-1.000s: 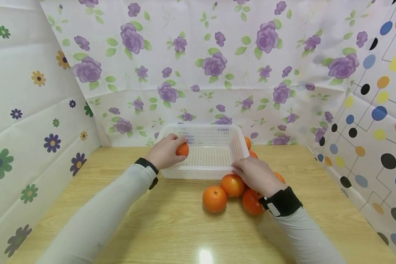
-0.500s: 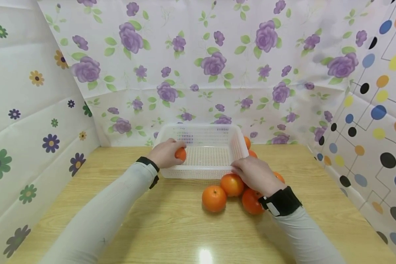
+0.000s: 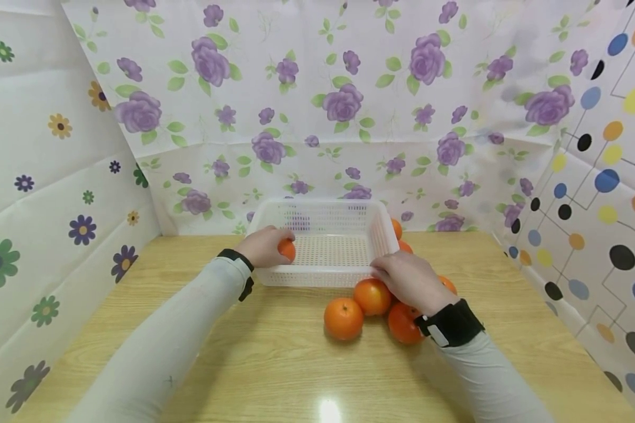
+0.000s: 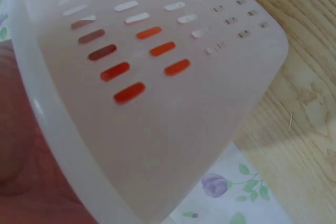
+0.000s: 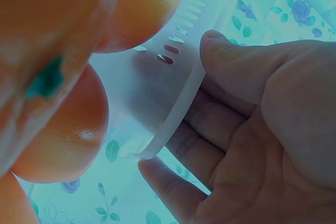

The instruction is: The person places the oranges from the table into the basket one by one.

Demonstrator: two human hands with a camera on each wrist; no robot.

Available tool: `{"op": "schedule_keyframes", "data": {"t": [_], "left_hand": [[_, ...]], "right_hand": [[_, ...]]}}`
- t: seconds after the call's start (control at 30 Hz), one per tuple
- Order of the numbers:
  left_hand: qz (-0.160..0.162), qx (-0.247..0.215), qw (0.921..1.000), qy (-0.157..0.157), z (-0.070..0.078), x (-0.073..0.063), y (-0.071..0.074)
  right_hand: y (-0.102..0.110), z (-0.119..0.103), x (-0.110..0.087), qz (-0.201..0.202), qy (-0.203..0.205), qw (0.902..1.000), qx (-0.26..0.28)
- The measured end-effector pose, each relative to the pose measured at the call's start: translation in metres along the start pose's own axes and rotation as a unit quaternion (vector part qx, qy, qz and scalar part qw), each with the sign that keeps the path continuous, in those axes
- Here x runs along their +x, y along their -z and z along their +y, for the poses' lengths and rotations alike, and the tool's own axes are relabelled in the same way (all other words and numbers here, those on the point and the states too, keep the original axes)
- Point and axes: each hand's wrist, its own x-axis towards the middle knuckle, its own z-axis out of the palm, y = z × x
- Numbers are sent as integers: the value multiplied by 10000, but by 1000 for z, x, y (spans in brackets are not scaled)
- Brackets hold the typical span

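A white plastic basket (image 3: 317, 275) with slotted walls stands against the back of the table. My left hand (image 3: 261, 247) reaches over its left end and holds an orange (image 3: 287, 250) inside, low by the left wall. In the left wrist view, orange peel shows through the slots of the basket wall (image 4: 173, 114), the palm (image 4: 31, 182) beyond the rim. My right hand (image 3: 410, 276) grips the rim at the front right corner. Its thumb (image 5: 226, 51) lies inside and the fingers (image 5: 199, 145) outside, as the right wrist view shows.
Several oranges crowd around the right hand, including one at the basket's front (image 3: 373, 296), another nearer me (image 3: 344, 318) and one beside the wrist (image 3: 404, 323). More oranges (image 3: 397, 229) sit along the basket's right side. A floral cloth (image 3: 317, 117) hangs behind the wooden table (image 3: 275, 364).
The left hand has shifted slightly left and lower with the orange, toward the basket's left end. The right hand and basket have stayed put.
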Motion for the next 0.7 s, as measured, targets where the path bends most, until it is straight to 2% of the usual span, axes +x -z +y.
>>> {"op": "schedule_keyframes", "data": {"t": [0.53, 0.7], "left_hand": [[-423, 180, 9989, -37, -4, 13, 1], [-513, 189, 9985, 61, -6, 19, -2]], "right_hand": [[-1, 0, 0, -44, -48, 10000, -31], [-1, 1, 0, -1, 27, 10000, -45]]}}
